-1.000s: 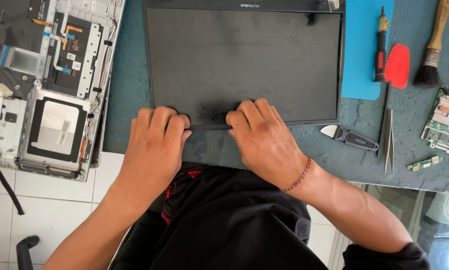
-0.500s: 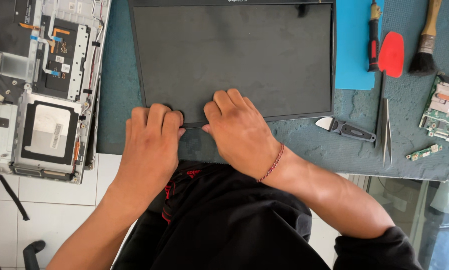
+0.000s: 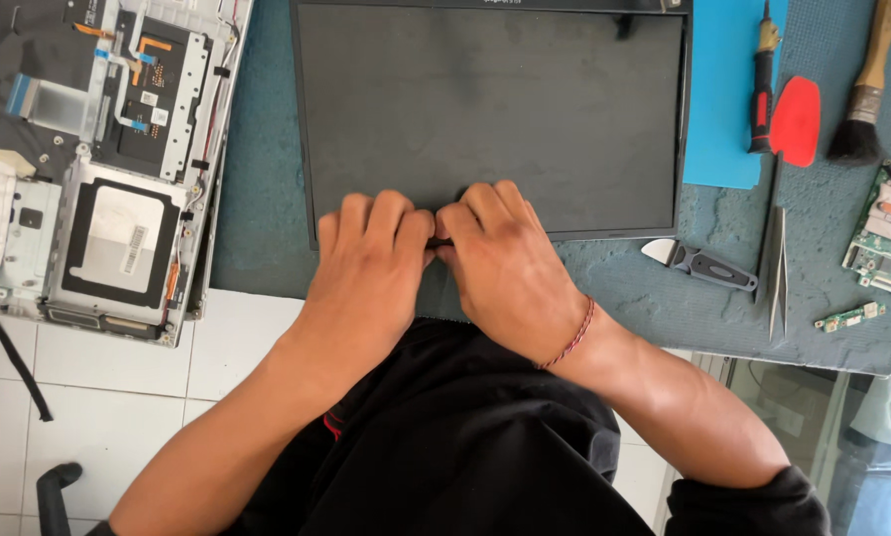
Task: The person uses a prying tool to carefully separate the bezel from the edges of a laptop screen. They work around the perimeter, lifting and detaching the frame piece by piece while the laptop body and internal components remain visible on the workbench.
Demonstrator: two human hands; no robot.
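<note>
A teal, rough-textured mat covers the worktop (image 3: pixel 257 238), with white floor tiles showing below its near edge. Since a second ago the two hands have closed toward each other along the near bezel of the dark laptop screen panel (image 3: pixel 490 114): the gap between them is gone and their fingertips now meet at the middle of that edge. That suggests the work has moved from the outer parts of the bezel to its centre. The left hand (image 3: pixel 371 263) and right hand (image 3: pixel 505 263) both curl their fingers over the bezel; each grip looks pressed down on the frame, though what lies under the fingertips cannot be told. The panel lies flat at twelve o'clock from the hands, matte, dusty and smudged. An opened laptop base (image 3: pixel 108 169) sits at nine o'clock; a pry tool (image 3: pixel 703 263) at three o'clock.
</note>
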